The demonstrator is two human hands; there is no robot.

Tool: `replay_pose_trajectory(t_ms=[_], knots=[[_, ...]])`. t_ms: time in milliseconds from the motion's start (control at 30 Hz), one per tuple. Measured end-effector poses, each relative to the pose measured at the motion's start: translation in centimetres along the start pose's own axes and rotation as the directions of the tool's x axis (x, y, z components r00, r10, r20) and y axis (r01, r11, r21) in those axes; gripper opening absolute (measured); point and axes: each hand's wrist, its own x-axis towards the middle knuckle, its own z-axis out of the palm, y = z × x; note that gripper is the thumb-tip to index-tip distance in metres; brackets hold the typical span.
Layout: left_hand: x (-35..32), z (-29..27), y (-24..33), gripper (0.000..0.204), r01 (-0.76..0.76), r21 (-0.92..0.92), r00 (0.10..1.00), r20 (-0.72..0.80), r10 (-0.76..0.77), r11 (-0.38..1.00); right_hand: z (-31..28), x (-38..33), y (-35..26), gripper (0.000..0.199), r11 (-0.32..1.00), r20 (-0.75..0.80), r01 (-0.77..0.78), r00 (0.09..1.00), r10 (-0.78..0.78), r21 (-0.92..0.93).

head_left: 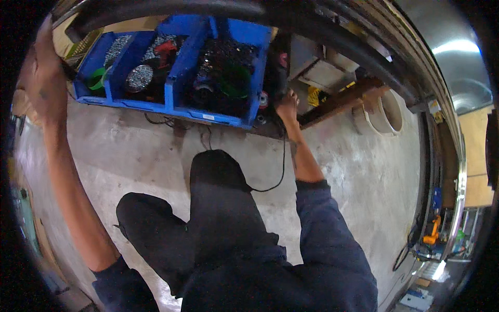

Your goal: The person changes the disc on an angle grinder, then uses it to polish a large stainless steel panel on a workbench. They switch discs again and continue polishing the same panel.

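The right hand [286,106] reaches far, just right of the blue bins [174,86], and is closed around a dark tool [279,73] that stands against the right end of the bins. A black cord [283,166] hangs from under that hand and loops down toward the person's dark knee [215,166]. The tool itself is mostly in shadow, so its kind cannot be told.

The left hand [44,78] is raised at the far left, near the left end of the bins and by a dark bar [166,8] that runs across the top; it is blurred, and whether it is open or closed cannot be told.

The bins sit on the concrete floor [130,151], split into 3 compartments holding small metal parts, a green ring [96,82] on the left, a red piece [166,48] in the middle. Right of the tool lie a wooden beam [343,99] and 2 white buckets [384,112] on their sides. An orange tool [431,231] lies far off at the right.
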Motion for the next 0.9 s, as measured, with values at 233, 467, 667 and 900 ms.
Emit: replay_pose_trajectory(t_ms=[233,467,667,900], knots=[[-0.1,1.9,1.0,0.044,0.042,-0.182,0.998,-0.038,-0.050,0.982,8.5,3.2,3.9,0.063,0.949,0.269,-0.301,0.910,0.315,-0.095],[-0.1,0.0,1.7,0.041,-0.073,-0.221,0.997,0.019,0.079,0.973,2.3,5.2,2.9,0.064,0.868,0.492,-0.414,0.836,0.242,0.276],[0.3,0.9,1.9,0.041,-0.106,-0.247,0.994,0.008,0.111,0.963,-2.1,0.5,3.3,0.060,0.767,0.441,-0.559,0.802,0.404,0.314],[0.3,-0.2,1.7,0.042,-0.038,-0.268,0.996,0.066,0.058,0.963,-16.8,-5.1,-1.3,0.059,0.461,0.830,-0.804,0.513,0.219,0.375]])
